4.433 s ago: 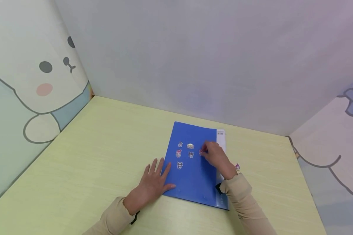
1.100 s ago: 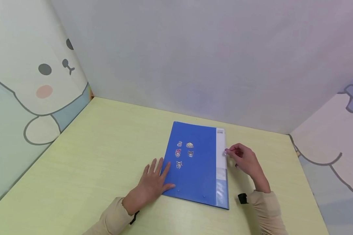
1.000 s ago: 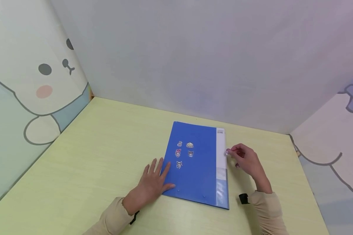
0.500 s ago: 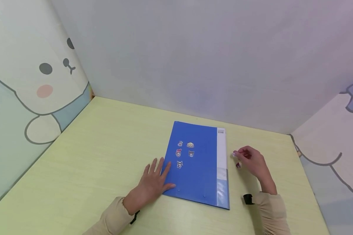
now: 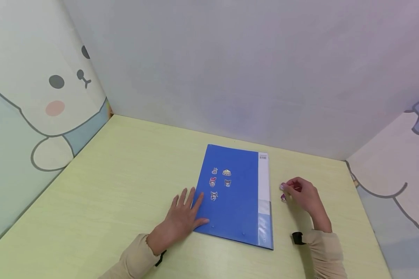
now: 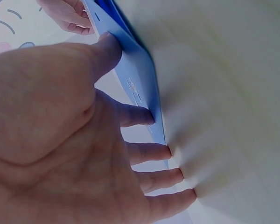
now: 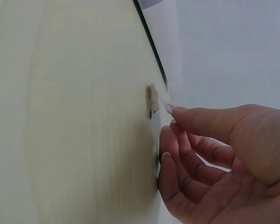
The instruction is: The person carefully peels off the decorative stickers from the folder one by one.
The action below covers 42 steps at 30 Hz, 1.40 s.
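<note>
A blue folder (image 5: 237, 217) lies flat, with several small cartoon stickers (image 5: 213, 196) on its left half. My left hand (image 5: 178, 221) rests spread at its lower left edge, thumb and forefinger on the cover. In the left wrist view the other fingertips touch the table beside it. To the right of the folder, my right hand (image 5: 303, 195) pinches a small pinkish-white sticker (image 5: 283, 186) between thumb and forefinger. Close below it on the table is a purple-topped sticker (image 5: 283, 198), also visible as a thin piece (image 7: 152, 99) in the right wrist view.
The folder has a white spine strip (image 5: 263, 174) with a barcode, and a clear glossy pocket at its lower right. A pale yellow table (image 5: 143, 166) spreads around it. Grey fabric (image 5: 230, 77) and cartoon-printed panels (image 5: 52, 93) enclose the back and sides.
My right hand has moved from over the folder to the table on its right, lately drifting right and nearer with the pinched sticker. My left hand has stayed in place.
</note>
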### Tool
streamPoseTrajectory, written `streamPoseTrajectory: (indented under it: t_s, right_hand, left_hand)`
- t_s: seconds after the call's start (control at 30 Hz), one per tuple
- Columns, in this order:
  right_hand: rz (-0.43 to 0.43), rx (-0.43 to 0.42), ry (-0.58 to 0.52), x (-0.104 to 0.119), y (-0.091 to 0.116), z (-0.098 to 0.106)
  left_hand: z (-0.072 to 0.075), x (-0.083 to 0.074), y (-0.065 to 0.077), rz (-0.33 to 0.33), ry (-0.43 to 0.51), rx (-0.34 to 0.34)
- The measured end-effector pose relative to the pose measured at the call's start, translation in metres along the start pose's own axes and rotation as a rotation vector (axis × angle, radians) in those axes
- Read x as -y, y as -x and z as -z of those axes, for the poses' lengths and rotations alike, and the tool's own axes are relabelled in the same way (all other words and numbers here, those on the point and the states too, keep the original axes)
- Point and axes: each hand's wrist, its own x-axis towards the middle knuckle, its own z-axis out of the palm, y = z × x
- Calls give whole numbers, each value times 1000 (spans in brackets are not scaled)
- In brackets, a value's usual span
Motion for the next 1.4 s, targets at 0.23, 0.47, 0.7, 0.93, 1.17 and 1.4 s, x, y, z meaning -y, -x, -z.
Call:
streamPoseTrajectory:
  t_s: [0.23,0.47,0.7,0.93,1.17,1.4]
  right_hand:
    - [-11,-14,29,-2,0,-1]
    - [-30,-21,35,1,1,1]
    - [-41,-22,31,2,2,0]
    - [-4,-28,40,6,1,-3]
    - [12,-29,34,13,-1,-5]
    - [60,-38,11,23,-2,-8]
  left_hand:
    - [-1,0,0,2,-3,-4]
    - [-3,0,0,4,2,2]
    - [-19,4,-3,-2,-14,-10]
    - [-11,2,0,-1,6,-11]
    - [-23,5,-1,-10,-4,-31]
    - [-25,5,-2,-5,-16,-35]
